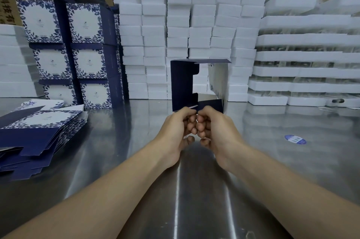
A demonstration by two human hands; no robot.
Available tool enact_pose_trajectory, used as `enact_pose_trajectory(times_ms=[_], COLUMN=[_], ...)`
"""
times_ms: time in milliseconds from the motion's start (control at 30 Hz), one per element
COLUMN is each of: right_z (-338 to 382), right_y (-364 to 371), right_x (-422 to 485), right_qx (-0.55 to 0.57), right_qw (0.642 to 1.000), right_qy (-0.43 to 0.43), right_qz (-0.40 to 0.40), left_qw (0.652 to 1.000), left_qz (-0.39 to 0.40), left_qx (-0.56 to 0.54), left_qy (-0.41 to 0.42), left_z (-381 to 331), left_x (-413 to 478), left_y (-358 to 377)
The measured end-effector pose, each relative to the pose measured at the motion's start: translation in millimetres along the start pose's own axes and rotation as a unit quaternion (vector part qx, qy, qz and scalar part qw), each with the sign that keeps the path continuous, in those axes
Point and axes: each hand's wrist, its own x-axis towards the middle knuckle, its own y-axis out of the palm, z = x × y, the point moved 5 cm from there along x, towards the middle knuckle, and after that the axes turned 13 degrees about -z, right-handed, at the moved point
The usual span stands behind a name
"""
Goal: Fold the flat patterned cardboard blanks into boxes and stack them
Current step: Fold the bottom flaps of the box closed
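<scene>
A half-opened navy and white floral box blank [184, 83] stands upright at the table's middle, its open side toward me. My left hand [178, 133] and my right hand [214, 131] meet knuckle to knuckle at its lower edge, each with fingers curled round a navy bottom flap. A pile of flat patterned blanks [37, 131] lies on the table to the left. Folded boxes [72, 51] stand stacked in two columns at the back left.
White foam blocks [187, 30] form a tall wall behind the blank. Foam trays [303, 57] are stacked at the right. A blue oval sticker [295, 139] lies on the steel table [194, 190]. Brown cartons line the back wall.
</scene>
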Motion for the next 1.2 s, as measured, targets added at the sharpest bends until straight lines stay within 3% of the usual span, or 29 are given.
enact_pose_trajectory(times_ms=[567, 867, 1200], right_z=[2.2, 3.0, -0.4], right_y=[2.0, -5.4, 1.4], right_x=[-1.4, 2.3, 0.9], right_qx=[0.017, 0.035, 0.016], right_qw=[1.000, 0.998, 1.000], right_qy=[0.011, 0.000, 0.013], right_qz=[0.007, -0.053, -0.001], left_qw=[1.000, 1.000, 1.000], left_qz=[0.005, -0.009, -0.016], left_qx=[0.003, -0.006, 0.003], left_qy=[0.004, 0.001, 0.000], left_z=[-1.8, -1.1, -1.8], left_x=[-1.8, -2.2, -2.3], left_y=[0.5, -1.2, 0.7])
